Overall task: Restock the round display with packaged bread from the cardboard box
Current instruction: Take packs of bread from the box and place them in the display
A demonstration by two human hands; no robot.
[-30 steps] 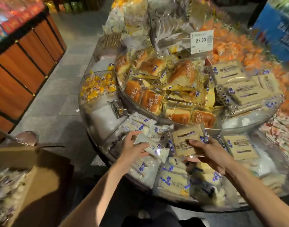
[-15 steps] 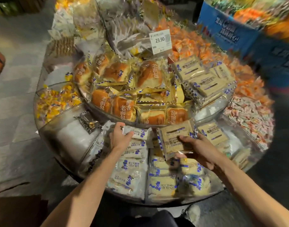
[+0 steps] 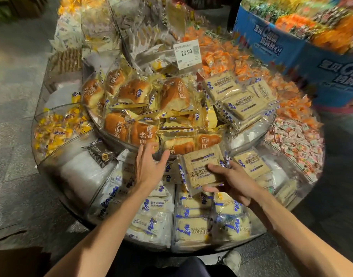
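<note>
Toast pack poised over the lower tier, awaiting a slot.

The right hand (image 3: 231, 182) pinched a flat, square, tan toast pack (image 3: 201, 166) with blue-striped edges, tilted above the round display's (image 3: 191, 251) front compartments, probably bound for the matching packs (image 3: 251, 164) just beside it. The left hand (image 3: 147, 166) hovered empty, fingers spread, perhaps clearing room.
</note>
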